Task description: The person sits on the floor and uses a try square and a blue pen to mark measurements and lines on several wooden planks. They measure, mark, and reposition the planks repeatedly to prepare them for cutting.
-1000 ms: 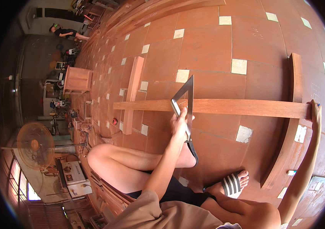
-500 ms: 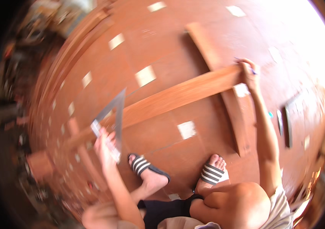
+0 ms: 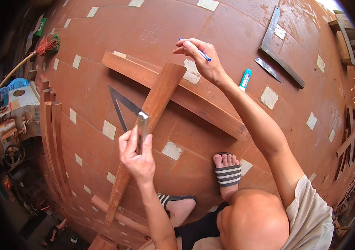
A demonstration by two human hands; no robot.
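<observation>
My left hand (image 3: 138,160) is closed round the thick edge of a metal triangular square (image 3: 143,123), its thin open triangle tilted up over a long reddish wooden board (image 3: 163,89). Whether the square touches the wood I cannot tell. The board lies across a second wooden beam (image 3: 213,110), and its near end reaches down past my left forearm. Beyond the board's far end is my right hand (image 3: 206,62), raised apart from the wood, with a blue pen (image 3: 205,56) between its fingers.
On the tiled floor to the right lie a carpenter's square (image 3: 283,66), a metal blade (image 3: 269,69) and a teal-and-white box (image 3: 245,79). Long timbers (image 3: 53,133) are stacked at the left, near a broom (image 3: 46,45) and machinery. Slatted wood stands far right. My sandalled feet are close to the timbers.
My right hand has come off the board's end and keeps the pen. The left hand has turned the square and brought it over the board. The whole view has swung round.
</observation>
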